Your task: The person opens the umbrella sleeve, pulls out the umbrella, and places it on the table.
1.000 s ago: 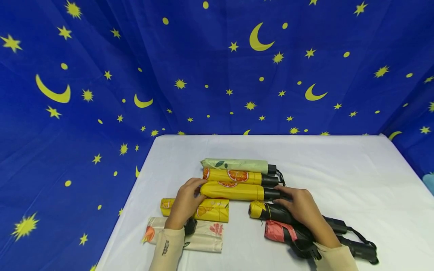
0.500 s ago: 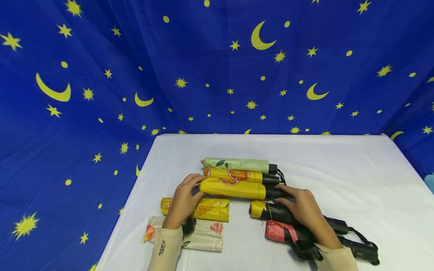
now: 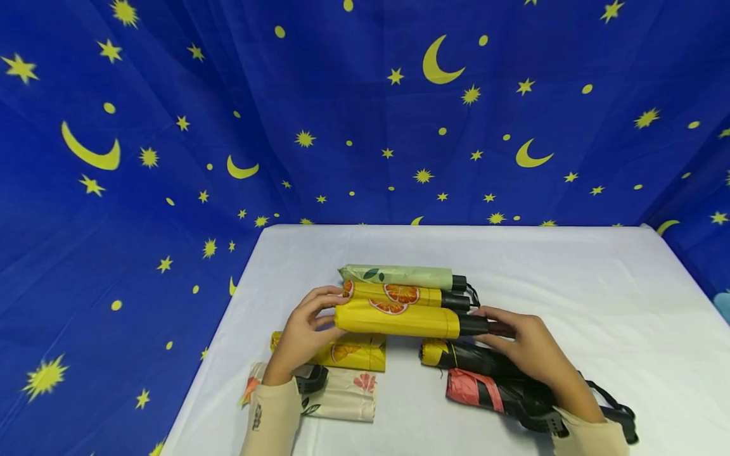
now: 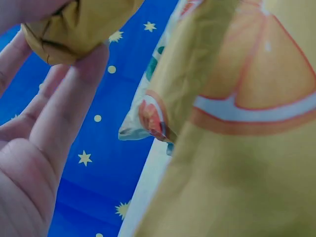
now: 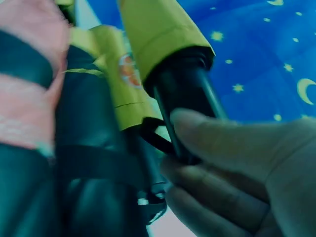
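Note:
My two hands hold a folded yellow umbrella (image 3: 410, 321) with an orange-slice print, level and close over the white table. At its rounded left end, my left hand (image 3: 299, 335) pinches the yellow fabric; the left wrist view shows thumb and fingers on that end (image 4: 81, 32). My right hand (image 3: 527, 345) grips the black handle (image 5: 185, 91) between thumb and fingers. Just behind lies a second yellow orange-print umbrella (image 3: 422, 295), then a pale green one (image 3: 407, 277) with leaves. Below my left wrist are a yellow orange-print sleeve (image 3: 371, 358) and a beige floral sleeve (image 3: 345, 396).
Under my right forearm lie a black umbrella with a yellow end (image 3: 470, 358) and a black one with a pink-red end (image 3: 464, 386). Dark wrist straps show on both wrists. A blue curtain (image 3: 353, 95) with moons and stars borders the white table (image 3: 599, 278).
The held yellow umbrella has risen slightly and shifted right, its handle reaching farther out. My right hand has moved right with it; my left hand has shifted slightly up and left.

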A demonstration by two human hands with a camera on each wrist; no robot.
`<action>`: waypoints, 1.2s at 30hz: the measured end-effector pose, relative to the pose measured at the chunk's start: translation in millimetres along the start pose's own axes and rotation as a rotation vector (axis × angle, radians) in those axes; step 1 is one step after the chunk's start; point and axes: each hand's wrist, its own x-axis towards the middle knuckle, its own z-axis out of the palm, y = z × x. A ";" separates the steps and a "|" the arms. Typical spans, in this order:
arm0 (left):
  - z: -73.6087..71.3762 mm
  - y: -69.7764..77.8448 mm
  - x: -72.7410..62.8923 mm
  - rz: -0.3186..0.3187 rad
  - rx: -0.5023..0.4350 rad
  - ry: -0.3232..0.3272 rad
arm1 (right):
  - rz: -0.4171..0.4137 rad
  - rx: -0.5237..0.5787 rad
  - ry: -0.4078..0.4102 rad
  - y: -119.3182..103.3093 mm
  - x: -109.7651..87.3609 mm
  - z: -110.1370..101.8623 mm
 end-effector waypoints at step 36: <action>11.5 29.0 -1.3 -0.129 -0.327 -0.101 | -0.024 0.534 0.035 -33.2 -14.8 -20.1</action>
